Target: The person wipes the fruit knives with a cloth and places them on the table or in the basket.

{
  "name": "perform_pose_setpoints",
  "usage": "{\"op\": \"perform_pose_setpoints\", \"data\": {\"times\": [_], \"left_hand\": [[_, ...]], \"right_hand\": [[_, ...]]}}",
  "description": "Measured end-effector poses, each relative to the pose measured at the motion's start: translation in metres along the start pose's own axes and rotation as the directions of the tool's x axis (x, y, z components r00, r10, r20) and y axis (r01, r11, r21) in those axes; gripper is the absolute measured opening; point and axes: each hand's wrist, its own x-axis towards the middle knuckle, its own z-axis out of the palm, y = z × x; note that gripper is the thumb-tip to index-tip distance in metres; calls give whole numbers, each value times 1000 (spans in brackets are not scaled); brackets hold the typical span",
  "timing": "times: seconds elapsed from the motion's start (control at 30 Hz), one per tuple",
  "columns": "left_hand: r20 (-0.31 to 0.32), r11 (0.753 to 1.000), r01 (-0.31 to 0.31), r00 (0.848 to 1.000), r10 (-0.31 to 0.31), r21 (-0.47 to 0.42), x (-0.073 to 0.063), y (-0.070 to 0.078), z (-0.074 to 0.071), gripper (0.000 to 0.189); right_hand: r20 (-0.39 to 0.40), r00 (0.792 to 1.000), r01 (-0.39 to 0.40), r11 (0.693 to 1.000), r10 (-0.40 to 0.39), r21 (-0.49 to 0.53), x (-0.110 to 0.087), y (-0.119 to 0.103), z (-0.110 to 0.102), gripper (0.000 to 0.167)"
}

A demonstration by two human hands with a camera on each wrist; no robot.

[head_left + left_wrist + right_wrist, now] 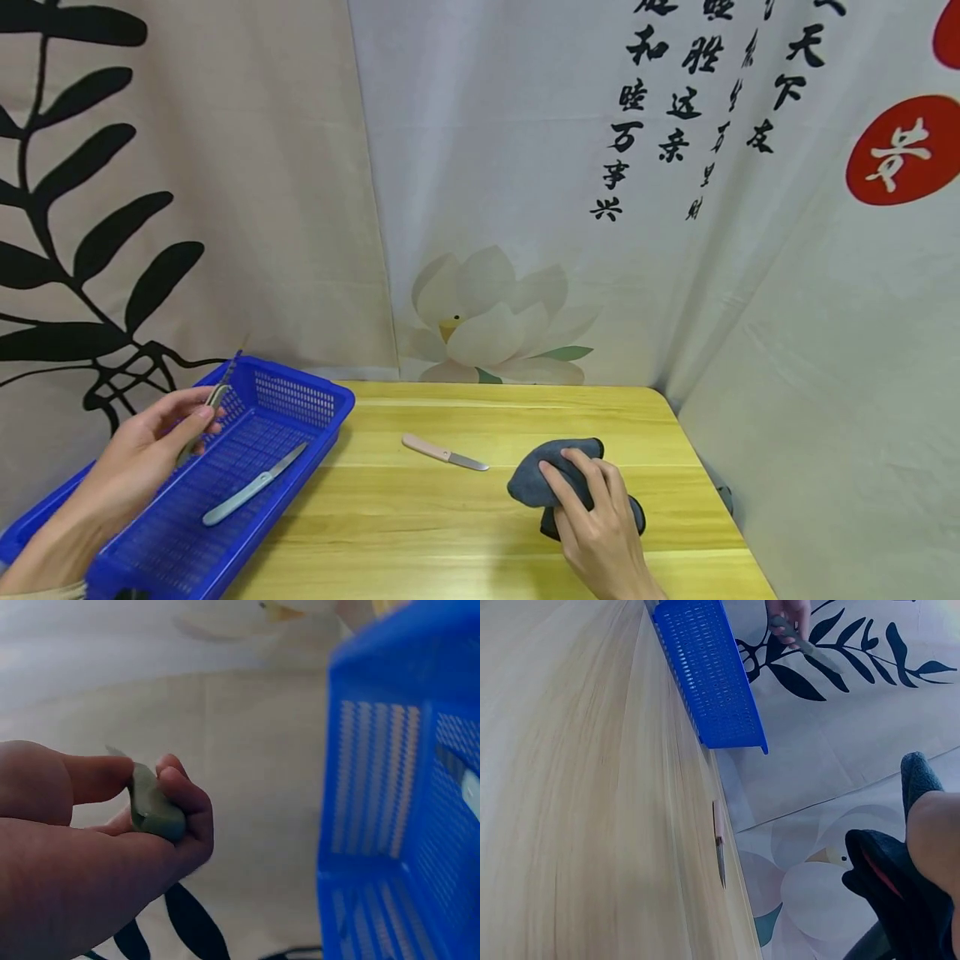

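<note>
My left hand pinches a small knife with a green handle between thumb and fingers, its blade pointing up and away above the far left side of a blue plastic basket. Inside that basket lies another knife with a pale blue handle. Over the right part of the table, my right hand grips a bunched dark grey cloth, fingers spread across its top. A third knife, pink-handled, lies on the table between basket and cloth.
The basket stands on the left of the light wooden table. Another blue plastic edge shows beyond its left side. Behind the table hangs a printed curtain, and a pale cloth wall runs along the right.
</note>
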Motion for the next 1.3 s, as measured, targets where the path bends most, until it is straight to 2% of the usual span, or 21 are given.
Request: {"op": "perform_pose_setpoints", "data": {"times": [0.2,0.5,0.73,0.93,1.2,1.3], "left_hand": [[-28,991,12,1000,-8,132,6,-21,-10,57],[38,969,53,997,-64,243,18,-48,-21,60],[29,939,69,996,-84,337,25,-65,-21,56],[24,931,38,998,-50,363,28,-68,-20,61],[51,917,49,996,-75,396,33,-62,-17,92],[46,912,13,998,-35,410,33,-57,-12,96]], "right_hand": [[13,1000,-11,1000,11,2,-3,1,0,49],[14,1000,-28,1000,28,7,-6,0,1,48],[8,1000,-17,1000,17,10,-7,0,0,47],[0,1000,-9,1000,9,17,-6,0,0,46],[9,1000,-15,1000,15,17,-5,-1,0,47],[18,1000,-23,1000,23,18,-6,-1,-1,48]]}}
